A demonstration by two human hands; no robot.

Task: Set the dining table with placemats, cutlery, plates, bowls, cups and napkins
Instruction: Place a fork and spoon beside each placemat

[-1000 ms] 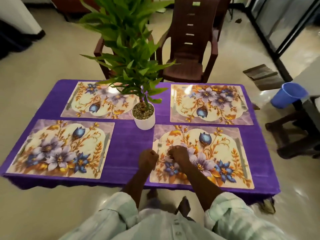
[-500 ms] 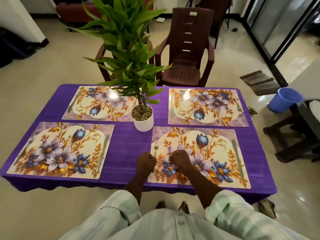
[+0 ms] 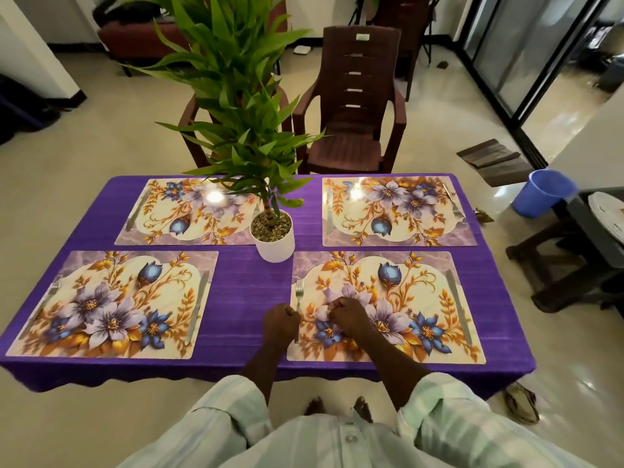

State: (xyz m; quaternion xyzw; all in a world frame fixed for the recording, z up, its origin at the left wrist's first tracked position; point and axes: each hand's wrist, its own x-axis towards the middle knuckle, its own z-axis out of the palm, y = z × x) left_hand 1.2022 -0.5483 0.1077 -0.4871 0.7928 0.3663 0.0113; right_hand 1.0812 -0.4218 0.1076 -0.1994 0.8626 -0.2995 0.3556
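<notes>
Four floral placemats lie on the purple table. On the near right placemat a fork lies along the left edge and a knife along the right edge. My left hand is curled at the fork's handle, thumb and fingertips pinching it against the mat. My right hand rests as a closed fist on the same mat, just right of the fork, with nothing visible in it. The near left placemat and the far right placemat also carry a fork and a knife.
A white pot with a tall green plant stands mid-table between the mats. A brown plastic chair stands behind the table. At the right are a blue bucket and white plates on a dark stool.
The view has pulled back and tilted up. Both hands stay at the near right mat's left side; the fork's tines now show clearly beyond my left hand.
</notes>
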